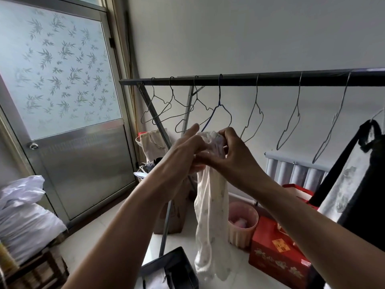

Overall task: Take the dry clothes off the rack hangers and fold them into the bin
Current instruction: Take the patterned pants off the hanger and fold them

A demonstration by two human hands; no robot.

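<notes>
Cream garment (210, 205) hangs from both hands, left hand (187, 149) and right hand (233, 151) gripping its bunched top below the blue hanger (218, 109).

Nothing legible — the yellow label (281, 245) on the red box (270, 255) is too blurred to read.

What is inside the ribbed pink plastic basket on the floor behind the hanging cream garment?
Inside the ribbed pink plastic basket, something soft and pink lies near the bottom; what it is cannot be told. The hanging cream garment covers the basket's left edge, so that side stays hidden.
</notes>
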